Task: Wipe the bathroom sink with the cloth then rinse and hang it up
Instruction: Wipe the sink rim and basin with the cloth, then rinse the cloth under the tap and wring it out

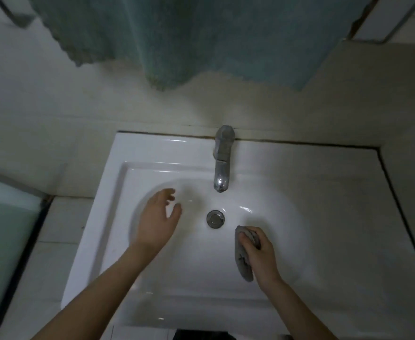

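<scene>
In the lower right of the frame, the right hand (260, 251) is clenched around a bunched grey cloth (244, 256), pressing it against the inside of the white sink (152, 278), just right of and below the metal drain (215, 218). The left hand (156, 222) hovers over the basin's left side, fingers spread and holding nothing. The chrome tap (222, 160) stands at centre. A teal towel (189, 38) hangs across the top of the frame.
</scene>
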`<state>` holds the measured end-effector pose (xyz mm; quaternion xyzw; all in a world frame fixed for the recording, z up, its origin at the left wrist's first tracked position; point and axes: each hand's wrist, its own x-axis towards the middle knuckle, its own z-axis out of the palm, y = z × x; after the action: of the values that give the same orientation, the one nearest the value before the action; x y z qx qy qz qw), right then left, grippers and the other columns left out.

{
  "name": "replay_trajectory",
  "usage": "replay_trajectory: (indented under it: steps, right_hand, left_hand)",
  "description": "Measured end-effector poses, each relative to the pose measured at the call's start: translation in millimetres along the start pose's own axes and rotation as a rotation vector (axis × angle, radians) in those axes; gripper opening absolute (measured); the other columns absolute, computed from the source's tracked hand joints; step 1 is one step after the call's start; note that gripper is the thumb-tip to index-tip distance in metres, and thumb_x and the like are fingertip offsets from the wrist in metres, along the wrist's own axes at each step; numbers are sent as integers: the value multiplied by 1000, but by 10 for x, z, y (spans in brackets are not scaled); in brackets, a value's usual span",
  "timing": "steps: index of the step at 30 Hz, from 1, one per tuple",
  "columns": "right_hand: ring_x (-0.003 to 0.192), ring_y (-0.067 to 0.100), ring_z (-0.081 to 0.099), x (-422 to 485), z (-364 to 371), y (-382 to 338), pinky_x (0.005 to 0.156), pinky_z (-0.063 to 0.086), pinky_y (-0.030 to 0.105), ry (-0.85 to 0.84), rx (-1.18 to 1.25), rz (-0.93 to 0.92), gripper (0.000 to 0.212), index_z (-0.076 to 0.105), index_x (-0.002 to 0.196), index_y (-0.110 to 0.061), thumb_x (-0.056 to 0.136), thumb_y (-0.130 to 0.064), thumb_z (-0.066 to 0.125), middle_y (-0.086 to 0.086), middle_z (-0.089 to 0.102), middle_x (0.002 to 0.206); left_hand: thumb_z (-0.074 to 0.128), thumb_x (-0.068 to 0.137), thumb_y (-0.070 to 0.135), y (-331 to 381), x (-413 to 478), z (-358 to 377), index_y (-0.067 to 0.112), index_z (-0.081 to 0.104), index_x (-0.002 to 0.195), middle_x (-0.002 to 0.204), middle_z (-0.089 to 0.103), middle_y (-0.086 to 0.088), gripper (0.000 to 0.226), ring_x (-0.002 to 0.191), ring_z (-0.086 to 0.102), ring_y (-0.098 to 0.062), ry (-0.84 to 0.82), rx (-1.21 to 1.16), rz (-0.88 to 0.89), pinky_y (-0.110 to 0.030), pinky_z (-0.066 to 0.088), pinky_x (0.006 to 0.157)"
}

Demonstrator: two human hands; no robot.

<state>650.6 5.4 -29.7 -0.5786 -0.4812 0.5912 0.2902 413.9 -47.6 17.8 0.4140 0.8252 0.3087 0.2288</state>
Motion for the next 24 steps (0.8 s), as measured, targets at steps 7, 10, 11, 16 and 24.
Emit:
replay_trajectory:
  steps: [7,10,11,16,24]
  right_hand:
    - [60,14,56,-48,-99,-46,54,46,21,52,45,4,6,65,95,-9,90,-6,62,6,65,75]
    - [60,6,58,-44,-120,-28,55,47,18,52,46,-7,6,65,93,-8,90,-4,62,4,64,77]
    - [61,4,58,-39,-124,-16,56,47,17,48,45,-6,6,65,93,-8,90,-4,63,4,64,78]
    - [71,5,61,10,-108,1,66,47,14,32,31,-20,5,66,93,-9,89,-5,64,6,67,85]
    - [59,-1,55,210,104,-149,59,44,12,-50,15,-60,9,63,87,-11,89,-3,62,3,62,74]
  left_hand:
    - [59,92,30,1238,705,260,-3,63,98,69,71,-11,33,59,66,-20,-163,-695,-264,-36,59,70]
    - [60,92,28,1287,844,331,-1,66,80,53,68,-4,32,46,61,-13,-191,-701,-319,-21,52,50]
    - [62,91,27,1283,869,331,2,67,75,52,66,-3,30,44,60,-12,-188,-681,-323,-20,49,47]
    - [66,85,20,1468,1062,272,5,67,66,56,62,-6,24,42,53,-13,-109,-624,-383,-22,46,48]
    - [53,92,26,1503,1075,33,3,64,81,58,63,-10,28,39,56,-14,-194,-594,-361,-19,45,43]
